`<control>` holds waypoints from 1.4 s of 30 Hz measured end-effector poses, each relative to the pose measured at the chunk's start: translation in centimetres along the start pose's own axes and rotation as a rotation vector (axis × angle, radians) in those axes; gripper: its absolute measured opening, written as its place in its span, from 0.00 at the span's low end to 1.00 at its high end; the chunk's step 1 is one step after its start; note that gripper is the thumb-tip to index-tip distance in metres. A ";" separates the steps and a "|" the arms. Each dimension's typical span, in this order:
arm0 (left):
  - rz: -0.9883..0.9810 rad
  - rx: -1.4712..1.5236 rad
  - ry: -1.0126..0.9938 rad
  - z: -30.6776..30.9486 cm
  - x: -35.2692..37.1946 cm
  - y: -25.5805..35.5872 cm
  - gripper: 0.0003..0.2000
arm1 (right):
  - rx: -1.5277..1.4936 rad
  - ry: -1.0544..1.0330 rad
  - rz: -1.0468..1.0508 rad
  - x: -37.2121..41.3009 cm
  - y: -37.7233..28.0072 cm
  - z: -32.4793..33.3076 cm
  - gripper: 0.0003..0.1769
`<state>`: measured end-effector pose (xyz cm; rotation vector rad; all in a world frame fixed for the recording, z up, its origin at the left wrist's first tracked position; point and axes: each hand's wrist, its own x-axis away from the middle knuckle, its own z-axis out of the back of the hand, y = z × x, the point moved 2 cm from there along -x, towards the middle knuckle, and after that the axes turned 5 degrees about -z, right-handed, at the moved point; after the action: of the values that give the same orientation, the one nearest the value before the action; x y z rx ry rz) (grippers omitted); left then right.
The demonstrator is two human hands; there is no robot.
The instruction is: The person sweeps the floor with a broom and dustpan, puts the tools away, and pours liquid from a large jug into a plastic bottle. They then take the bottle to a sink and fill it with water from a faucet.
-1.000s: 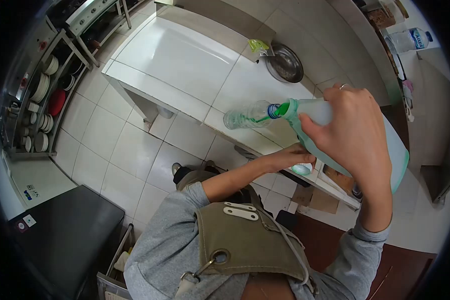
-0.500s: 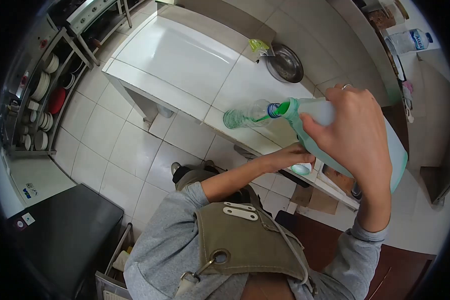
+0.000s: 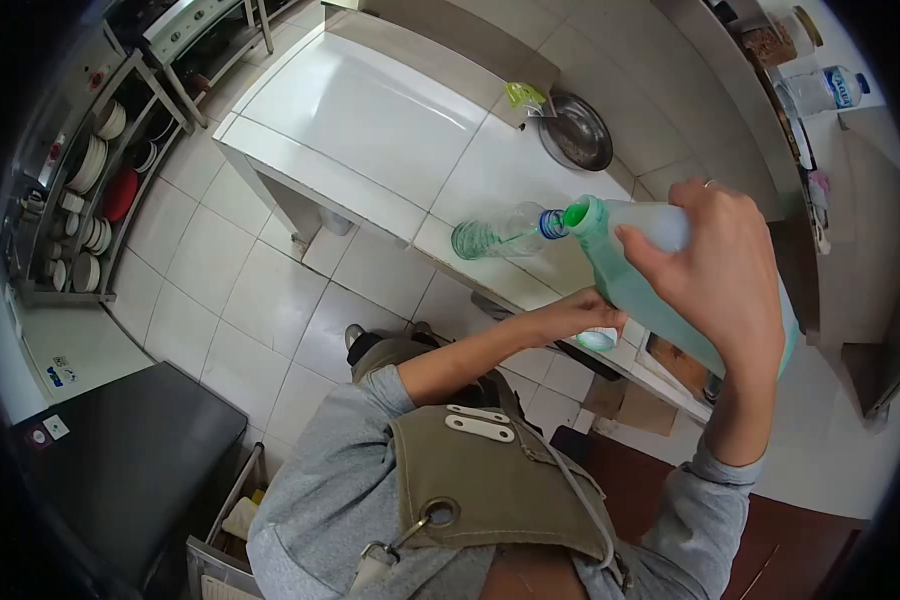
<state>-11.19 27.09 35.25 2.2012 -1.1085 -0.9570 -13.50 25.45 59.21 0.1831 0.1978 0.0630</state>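
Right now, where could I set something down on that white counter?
The white counter is bare left of the metal bowl and green packet, out to its left end. A smaller free patch lies between the bowl and the clear bottle. It is crowded around that bottle's mouth: green bottle, right hand, left hand.

Tiled kitchen; knobbed stove (image 3: 180,30), metal rack (image 3: 70,297) of stacked plates (image 3: 88,165), white tiled counter (image 3: 340,100)

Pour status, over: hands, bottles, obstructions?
Right hand gripping tilted green container. Left hand close beside it, contact unclear. Green liquid entering clear bottle. No visible obstruction between mouths.
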 end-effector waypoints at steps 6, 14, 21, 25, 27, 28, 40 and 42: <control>-0.016 -0.026 0.032 -0.4 0.2 1.0 0.24 | -0.014 -0.059 -0.056 -0.2 0.5 0.2 0.19; 0.001 0.000 0.087 -1.1 0.6 1.5 0.23 | -0.037 -0.061 -0.070 0.2 1.3 0.0 0.20; 0.045 0.001 0.160 -1.4 0.7 1.3 0.24 | -0.092 -0.091 -0.134 0.0 2.3 -0.3 0.21; 0.054 -0.008 0.153 -1.5 1.0 1.2 0.27 | -0.142 -0.163 -0.176 -0.3 3.1 -0.5 0.22; 0.068 -0.017 0.148 -1.5 1.2 1.2 0.28 | -0.159 -0.145 -0.164 -0.1 3.4 -0.7 0.22; 0.075 -0.022 0.160 -1.5 1.3 1.1 0.29 | -0.177 -0.126 -0.150 -0.1 3.5 -0.8 0.22; 0.078 -0.132 0.145 -0.4 1.7 2.0 0.31 | -0.262 -0.133 -0.184 -0.2 4.4 -0.7 0.22; 0.061 -0.165 0.150 -0.3 1.9 2.5 0.30 | -0.277 -0.129 -0.181 0.0 5.0 -0.7 0.22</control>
<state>-11.33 24.15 36.42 2.0576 -0.9850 -0.8132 -13.84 30.47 59.49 -0.1067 0.0750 -0.1016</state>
